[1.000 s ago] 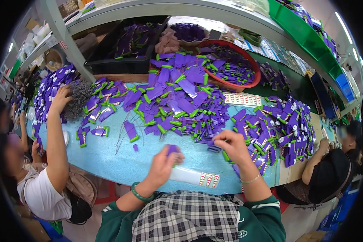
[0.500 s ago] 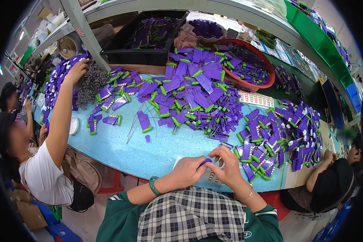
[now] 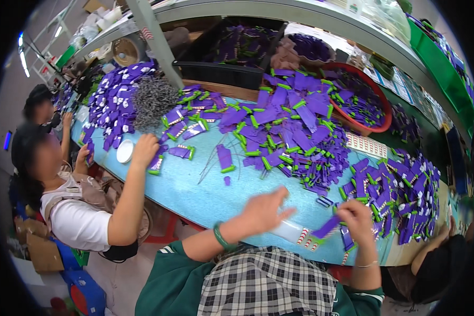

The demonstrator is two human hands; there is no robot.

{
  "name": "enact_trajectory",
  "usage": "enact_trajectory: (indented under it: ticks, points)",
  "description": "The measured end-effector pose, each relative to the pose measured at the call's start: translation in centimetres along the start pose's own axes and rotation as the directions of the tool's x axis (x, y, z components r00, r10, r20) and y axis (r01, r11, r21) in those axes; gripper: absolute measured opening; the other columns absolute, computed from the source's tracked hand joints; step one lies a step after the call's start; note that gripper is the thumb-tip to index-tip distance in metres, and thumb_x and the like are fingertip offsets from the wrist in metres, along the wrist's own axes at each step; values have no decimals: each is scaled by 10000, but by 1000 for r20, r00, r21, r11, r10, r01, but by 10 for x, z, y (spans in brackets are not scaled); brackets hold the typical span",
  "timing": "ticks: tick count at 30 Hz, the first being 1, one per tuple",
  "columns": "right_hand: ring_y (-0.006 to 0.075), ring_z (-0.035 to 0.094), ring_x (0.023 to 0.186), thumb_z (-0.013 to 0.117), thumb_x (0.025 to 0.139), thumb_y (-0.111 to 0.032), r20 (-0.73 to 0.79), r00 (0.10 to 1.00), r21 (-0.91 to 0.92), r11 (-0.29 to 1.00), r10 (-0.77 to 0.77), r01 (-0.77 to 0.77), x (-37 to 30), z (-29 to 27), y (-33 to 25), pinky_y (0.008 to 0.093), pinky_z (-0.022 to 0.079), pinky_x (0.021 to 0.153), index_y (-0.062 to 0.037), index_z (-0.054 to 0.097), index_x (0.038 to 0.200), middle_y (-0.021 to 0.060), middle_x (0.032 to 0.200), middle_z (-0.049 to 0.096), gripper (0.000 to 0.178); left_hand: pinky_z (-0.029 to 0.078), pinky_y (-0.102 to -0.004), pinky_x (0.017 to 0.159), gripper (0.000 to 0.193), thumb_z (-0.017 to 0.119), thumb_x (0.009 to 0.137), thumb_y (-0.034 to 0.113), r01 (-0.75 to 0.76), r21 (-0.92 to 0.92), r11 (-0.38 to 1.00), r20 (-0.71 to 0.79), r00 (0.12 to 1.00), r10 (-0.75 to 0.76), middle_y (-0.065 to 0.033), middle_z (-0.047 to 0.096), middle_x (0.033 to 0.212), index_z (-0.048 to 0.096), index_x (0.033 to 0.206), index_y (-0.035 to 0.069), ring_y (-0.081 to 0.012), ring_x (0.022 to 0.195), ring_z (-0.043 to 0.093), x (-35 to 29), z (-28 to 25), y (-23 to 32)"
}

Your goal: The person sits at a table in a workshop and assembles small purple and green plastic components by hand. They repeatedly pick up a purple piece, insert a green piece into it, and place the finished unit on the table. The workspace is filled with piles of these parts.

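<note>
Under both your hands is the blue table (image 3: 195, 192). The big purple pile (image 3: 300, 134) is past your grip, maybe so you can reach it easily. Your left hand (image 3: 263, 211) is spread and looks bare. Your right hand (image 3: 359, 218) pinches. Between them lies a white sheet (image 3: 288, 230). The purple piece (image 3: 325, 228) is in your pinch, held near one end, perhaps keeping the rest free.

Flat purple piece (image 3: 326, 227) with a green edge, held aslant near a red-marked white sheet (image 3: 287, 230)
</note>
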State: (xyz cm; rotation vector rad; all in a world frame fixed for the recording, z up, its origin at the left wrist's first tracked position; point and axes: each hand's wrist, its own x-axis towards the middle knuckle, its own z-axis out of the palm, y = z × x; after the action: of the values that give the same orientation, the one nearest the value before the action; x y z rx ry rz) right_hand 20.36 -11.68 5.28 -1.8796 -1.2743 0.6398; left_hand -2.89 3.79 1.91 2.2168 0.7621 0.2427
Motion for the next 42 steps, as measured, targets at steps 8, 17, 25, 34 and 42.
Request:
enact_trajectory:
  ticks: [8, 17, 25, 34, 42]
  points:
    - [291, 582, 818, 758, 654, -108, -295, 902, -757, 654, -316, -18, -7, -55, -6, 402, 472, 690, -56, 624, 866, 93, 880, 586, 256, 506, -470, 597, 440, 706, 776, 338, 468, 517, 717, -421, 868, -264, -183, 658, 815, 484, 1021, 48, -388, 737, 645, 28, -80, -94]
    - [239, 550, 815, 776, 637, -196, 129, 972, -466, 853, -198, 236, -44, 70, 0, 363, 463, 669, -82, 630, 865, 50, 838, 545, 294, 498, -369, 615, 584, 705, 732, 6, 320, 144, 936, -445, 866, -228, -138, 599, 830, 434, 1249, 41, -276, 686, 623, 6, -63, -95]
    - [227, 546, 824, 761, 652, -138, 121, 980, -412, 890, -161, 197, -38, 72, 1, 361, 446, 694, -115, 650, 907, 33, 834, 540, 279, 476, -257, 694, 585, 554, 807, -109, -375, -276, 885, -799, 602, 6, -66, 559, 844, 368, 1350, 4, -131, 763, 561, -22, -68, -9]
    - [200, 531, 800, 703, 709, -134, 16, 959, -422, 867, -284, 264, -34, 91, 5, 341, 391, 662, -126, 663, 856, 4, 819, 552, 153, 530, -291, 665, 169, 443, 948, 52, 131, -881, 454, 145, 989, -3, -88, 593, 888, 477, 1107, 7, -168, 786, 601, -17, 22, 8]
    - [231, 546, 832, 699, 724, -84, 0, 952, -107, 947, -306, 304, -23, 87, 13, 357, 418, 702, -93, 630, 809, 34, 876, 593, 111, 507, -237, 618, 141, 608, 887, 80, 204, -676, 708, 288, 958, -1, -25, 604, 808, 593, 1002, -2, -88, 682, 587, -16, 56, -14]
